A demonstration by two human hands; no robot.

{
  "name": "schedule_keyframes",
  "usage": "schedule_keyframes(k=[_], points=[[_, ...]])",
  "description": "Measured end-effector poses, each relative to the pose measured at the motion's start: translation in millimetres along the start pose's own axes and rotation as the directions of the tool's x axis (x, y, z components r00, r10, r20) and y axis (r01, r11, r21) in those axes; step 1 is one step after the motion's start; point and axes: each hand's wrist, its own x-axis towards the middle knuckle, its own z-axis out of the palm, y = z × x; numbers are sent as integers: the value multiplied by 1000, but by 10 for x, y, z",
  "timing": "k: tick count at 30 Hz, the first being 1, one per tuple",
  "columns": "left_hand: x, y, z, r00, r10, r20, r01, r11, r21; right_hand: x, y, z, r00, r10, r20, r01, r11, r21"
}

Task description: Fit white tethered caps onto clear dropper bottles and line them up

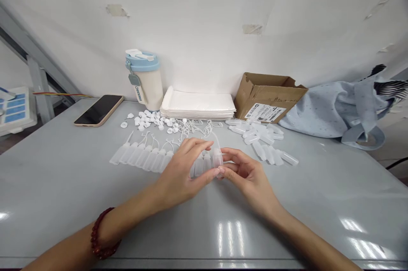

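A small translucent bottle (217, 158) with a white strap at its top is held between the fingers of my right hand (250, 175). The thumb of my left hand (183, 169) touches its lower end, while the other left fingers are spread above the row. Several similar strapped bottles (143, 158) lie side by side in a row, partly hidden behind my left hand. Loose white caps (143, 121) are scattered behind the row, next to a tangle of white straps (199, 126). More translucent bottles (264, 135) without straps lie in a pile at the right.
At the back of the grey table (79, 203) stand a cream tumbler (151, 86), a stack of white envelopes (200, 103) and a cardboard box (269, 96). A phone (99, 110) lies at the left, and a light blue cloth bag (328, 107) at the right.
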Motion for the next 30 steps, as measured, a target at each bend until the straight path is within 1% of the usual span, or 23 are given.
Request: schedule_keyframes(k=[2,4,7,11,14,17,20,24,30], points=[[-4,-16,30,993,117,-7,-116,988,103,1,3,1,1000,16,-4,-16,1000,5],[0,-21,60,981,193,8,-192,965,181,2,10,4,1000,27,-9,-27,1000,4],[10,-20,104,975,224,0,-218,947,237,3,23,8,999,35,-9,-36,999,-10],[38,-36,150,975,220,-42,-204,950,235,17,51,-1,1000,26,-12,-27,997,-77],[73,-81,169,980,198,-17,-189,957,220,46,75,-28,999,-21,-46,10,974,-228],[107,-136,181,986,161,44,-166,962,217,88,90,-64,995,-84,-56,52,902,-429],[129,-166,192,987,127,94,-146,960,238,119,101,-97,995,-98,-26,66,823,-564],[144,-152,205,986,84,142,-123,948,292,135,125,-119,996,-92,-3,68,756,-651],[148,-140,206,981,68,184,-134,917,375,158,158,-114,997,-77,27,74,710,-700]])
